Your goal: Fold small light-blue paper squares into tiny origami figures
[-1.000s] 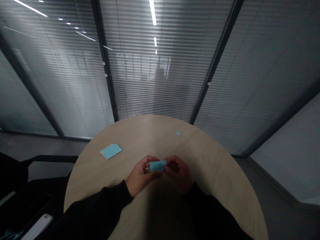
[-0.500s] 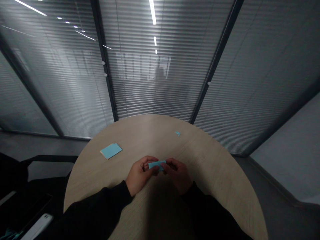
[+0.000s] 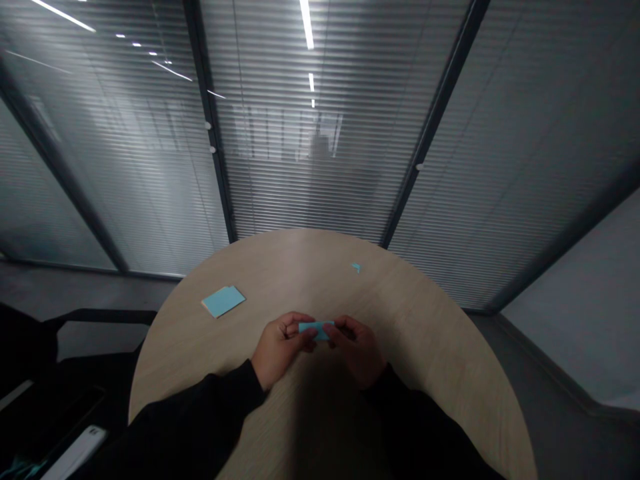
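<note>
A small folded piece of light-blue paper (image 3: 320, 328) is held level above the table, between my two hands. My left hand (image 3: 280, 345) pinches its left part, thumb in front and fingers behind. On the other end, my right hand (image 3: 357, 348) grips it the same way. Parts of the paper are hidden under both thumbs. To the left on the table lies a stack of light-blue paper sheets (image 3: 223, 301). A tiny folded blue paper piece (image 3: 356, 267) sits toward the far right of the table.
The round wooden table (image 3: 300, 260) reaches close to a glass wall with blinds (image 3: 310, 193). At the left stands a black chair (image 3: 100, 317). A white phone-like object (image 3: 77, 453) lies at the lower left.
The folded paper has turned slightly to lie more level, and my left thumb has shifted a little on it. The stack and the tiny piece have stayed put.
</note>
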Available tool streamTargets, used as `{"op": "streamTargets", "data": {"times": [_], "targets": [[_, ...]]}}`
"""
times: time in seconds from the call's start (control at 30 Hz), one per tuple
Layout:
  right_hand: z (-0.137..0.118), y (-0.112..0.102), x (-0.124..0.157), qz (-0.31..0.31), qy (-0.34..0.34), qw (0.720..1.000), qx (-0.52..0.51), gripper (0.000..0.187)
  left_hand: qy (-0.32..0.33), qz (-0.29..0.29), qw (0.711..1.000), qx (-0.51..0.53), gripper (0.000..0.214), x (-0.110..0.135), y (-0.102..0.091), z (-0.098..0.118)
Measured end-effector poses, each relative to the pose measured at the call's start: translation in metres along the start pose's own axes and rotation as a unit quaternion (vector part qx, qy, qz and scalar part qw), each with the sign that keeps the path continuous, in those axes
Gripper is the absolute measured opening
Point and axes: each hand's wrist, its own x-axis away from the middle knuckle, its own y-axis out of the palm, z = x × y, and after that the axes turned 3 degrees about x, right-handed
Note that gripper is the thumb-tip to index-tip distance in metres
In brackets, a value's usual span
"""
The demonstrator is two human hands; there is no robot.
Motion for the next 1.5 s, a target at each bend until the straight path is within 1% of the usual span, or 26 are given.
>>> {"op": "streamTargets", "data": {"times": [0.2,0.43,0.7,0.9,1.2,1.3,1.37,1.43,1.5], "targets": [[0.002,-0.001,0.0,-0.004,-0.015,1.0,-0.008,0.034,-0.001,0.003,1.0,-0.012,0.04,0.0,0.0,0.0],[0.007,0.0,-0.002,0.004,-0.006,1.0,-0.004,0.035,0.004,-0.002,1.0,-0.017,0.043,0.002,0.001,0.002],[0.003,0.001,-0.002,-0.001,0.003,1.0,-0.023,0.035,0.013,0.003,0.999,-0.03,0.039,0.001,0.001,0.002],[0.005,0.002,-0.002,-0.004,-0.004,0.999,-0.042,0.035,0.012,0.011,0.999,-0.029,0.037,0.002,0.003,0.005],[0.001,0.002,-0.001,-0.004,0.005,0.999,-0.046,0.032,0.02,0.001,0.999,-0.041,0.039,0.0,0.0,0.001],[-0.001,0.0,-0.002,-0.003,0.003,1.0,-0.021,0.032,0.031,0.012,0.997,-0.071,0.037,0.001,0.0,0.003],[-0.001,-0.002,-0.003,-0.004,-0.005,1.0,-0.002,0.032,0.044,0.015,0.993,-0.109,0.036,0.001,-0.002,0.005],[0.0,-0.005,-0.003,-0.01,-0.022,0.999,0.03,0.03,0.05,-0.003,0.986,-0.162,0.033,0.001,-0.004,0.007],[0.001,-0.009,-0.004,-0.022,-0.048,0.996,0.071,0.027,0.05,-0.038,0.973,-0.222,0.029,0.002,-0.006,0.01]]}}
